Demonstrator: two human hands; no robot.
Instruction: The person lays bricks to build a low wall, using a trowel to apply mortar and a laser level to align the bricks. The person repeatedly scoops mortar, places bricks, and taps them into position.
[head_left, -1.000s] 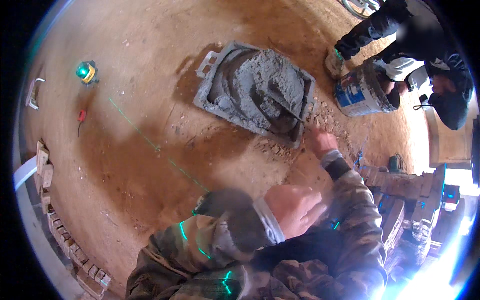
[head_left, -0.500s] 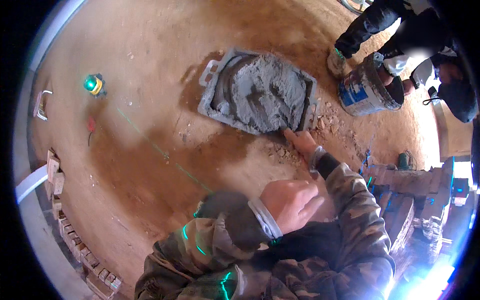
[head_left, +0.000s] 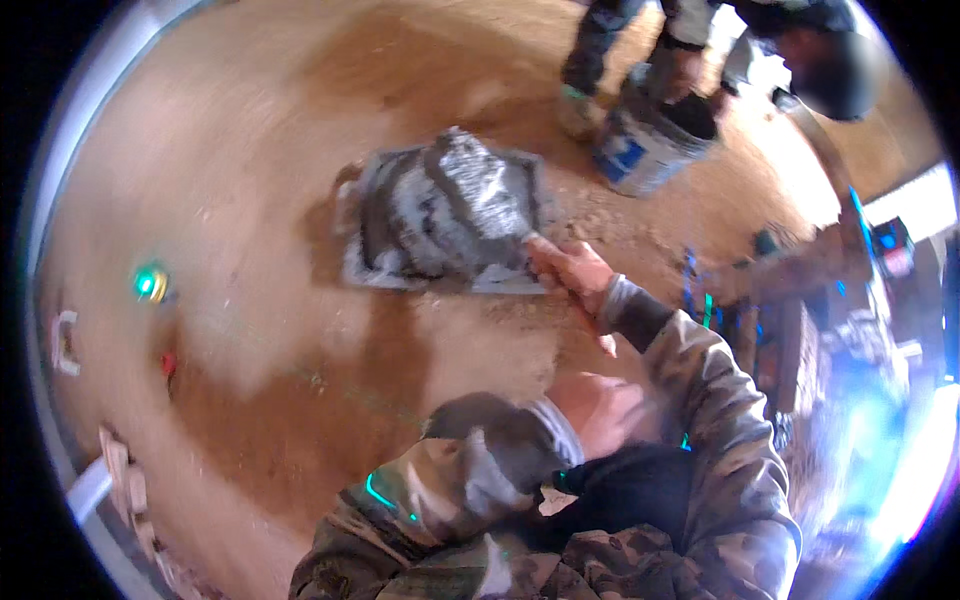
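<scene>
Across the dirt floor (head_left: 250, 200): your work lies ahead of you; a low reach should spare your back.
Tray (head_left: 358, 265): it sits on that floor, beyond both your hands, filled with grey mix (head_left: 405, 215); working over it lets drips fall back inside.
Bucket (head_left: 640, 165): past the tray to the right, a co-worker's hands (head_left: 685, 78) at its mouth; best swing clear of them.
Trowel (head_left: 500, 205): its blade, blurred, seems to carry a bright wet heap over the tray; hold it level and lift smoothly, or the load may slide.
Right hand (head_left: 578, 268): your fingers wrap the trowel's handle by the tray's right end; a firm grip with a loose wrist likely serves best.
Left hand (head_left: 600, 412): near your body, too blurred to tell whether its fingers hold anything.
Bucket label (head_left: 625, 155): a blue patch on white; no writing is legible.
</scene>
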